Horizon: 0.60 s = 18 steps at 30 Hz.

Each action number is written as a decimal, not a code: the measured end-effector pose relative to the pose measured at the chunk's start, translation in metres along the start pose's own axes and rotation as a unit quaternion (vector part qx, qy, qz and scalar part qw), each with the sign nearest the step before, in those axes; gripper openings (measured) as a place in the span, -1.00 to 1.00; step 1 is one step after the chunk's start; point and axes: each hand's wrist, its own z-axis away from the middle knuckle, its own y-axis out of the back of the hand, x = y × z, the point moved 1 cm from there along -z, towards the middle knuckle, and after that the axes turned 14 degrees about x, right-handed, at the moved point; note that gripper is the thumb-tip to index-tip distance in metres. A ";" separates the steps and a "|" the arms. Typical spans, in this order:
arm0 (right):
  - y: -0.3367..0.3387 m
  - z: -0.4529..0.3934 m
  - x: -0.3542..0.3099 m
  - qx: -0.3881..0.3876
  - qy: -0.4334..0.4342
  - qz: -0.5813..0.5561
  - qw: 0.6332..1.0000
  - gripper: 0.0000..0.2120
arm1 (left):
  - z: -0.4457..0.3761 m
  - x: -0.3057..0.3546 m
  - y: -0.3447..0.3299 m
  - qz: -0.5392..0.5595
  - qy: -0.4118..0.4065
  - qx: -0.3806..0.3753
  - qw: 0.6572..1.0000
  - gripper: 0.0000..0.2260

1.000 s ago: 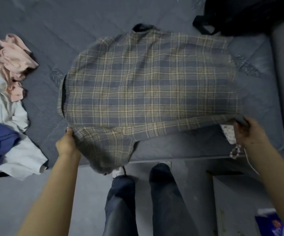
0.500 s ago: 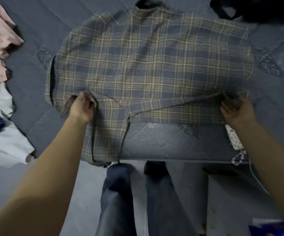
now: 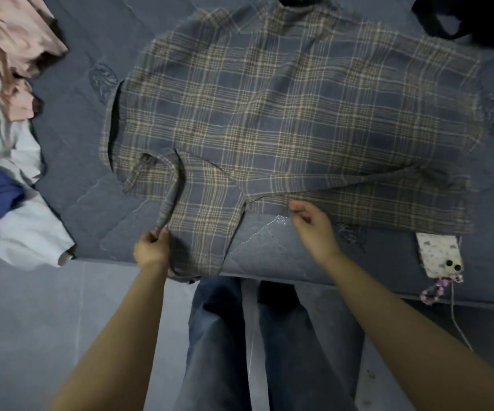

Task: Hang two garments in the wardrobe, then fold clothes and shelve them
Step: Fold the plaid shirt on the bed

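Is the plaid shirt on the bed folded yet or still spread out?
Mostly spread: the grey-and-tan plaid shirt lies flat on the blue bed, only its near hem turned up.

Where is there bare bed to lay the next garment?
A bare strip of bed lies between the clothes pile and the plaid shirt. A smaller patch sits at the near edge between the shirt's hanging flap and the phone. The far right is crowded by the black bag.

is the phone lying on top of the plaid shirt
No, the phone lies on the bed cover just beyond the near right hem of the plaid shirt, not on it.
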 end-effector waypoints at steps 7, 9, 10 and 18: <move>-0.043 -0.046 -0.048 -0.020 0.007 0.017 1.000 -0.48 | -0.001 0.023 0.031 0.191 -0.040 -0.113 0.974 -0.70; -0.049 -0.052 -0.058 -0.036 -0.042 0.004 0.998 -0.39 | 0.006 0.039 0.042 0.248 -0.003 -0.180 0.952 -0.75; -0.051 -0.052 -0.062 -0.036 -0.067 -0.008 0.997 -0.38 | 0.008 0.050 0.045 0.271 0.019 -0.212 0.939 -0.70; -0.095 0.015 -0.073 -0.013 -0.221 -0.209 0.952 -0.57 | 0.001 0.173 0.040 0.364 0.121 -0.361 0.850 -0.61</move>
